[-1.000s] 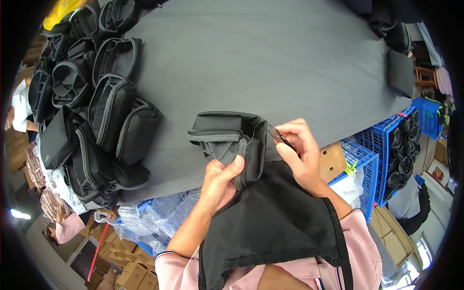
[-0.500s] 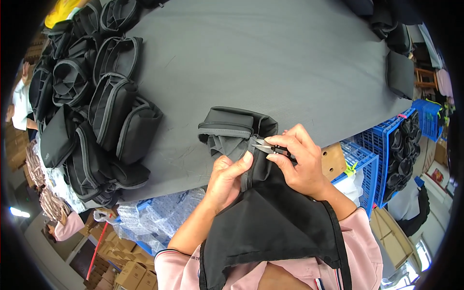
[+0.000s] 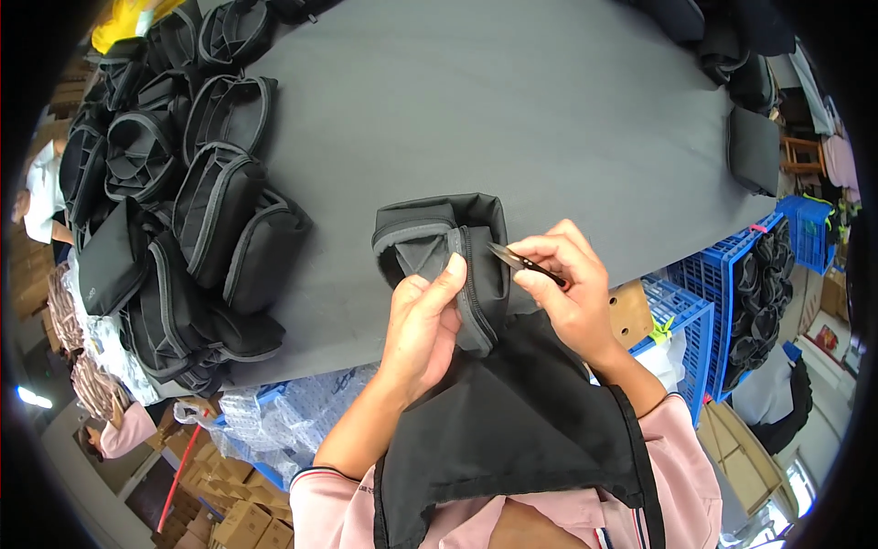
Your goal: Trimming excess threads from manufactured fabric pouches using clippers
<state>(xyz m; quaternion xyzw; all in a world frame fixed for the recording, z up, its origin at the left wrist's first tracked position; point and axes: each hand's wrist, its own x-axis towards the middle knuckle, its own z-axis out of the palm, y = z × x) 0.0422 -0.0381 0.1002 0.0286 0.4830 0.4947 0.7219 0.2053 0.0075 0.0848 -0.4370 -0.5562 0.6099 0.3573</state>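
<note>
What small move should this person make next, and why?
Perhaps lift the snips slightly clear with the right hand before turning the black pouch: their pointed tips appear over its side, though contact is unclear, and the left hand grips it close by, near the zipper.

black pouches (image 3: 227, 220) on grey table (image 3: 503, 119)

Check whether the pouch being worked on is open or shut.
Open. The pouch gapes between its zipper edges, showing the lining beside the left hand.

Matt cloth pouch (image 3: 487, 274), metal-bladed snips (image 3: 524, 262)
</note>
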